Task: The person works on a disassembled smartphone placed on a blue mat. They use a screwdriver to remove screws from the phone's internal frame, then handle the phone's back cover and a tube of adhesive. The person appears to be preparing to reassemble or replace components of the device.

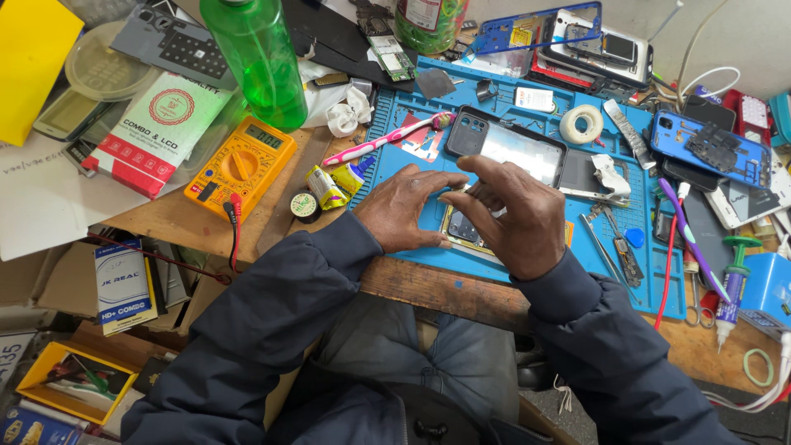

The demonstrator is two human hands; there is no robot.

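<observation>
Both hands meet over an opened phone lying on the blue repair mat at the bench's near edge; the phone is mostly hidden beneath them. Left hand lies flat, fingers spread, pressing it down. Right hand arches above, fingertips pinched near a small metallic glint, but whether it holds anything cannot be told.
</observation>
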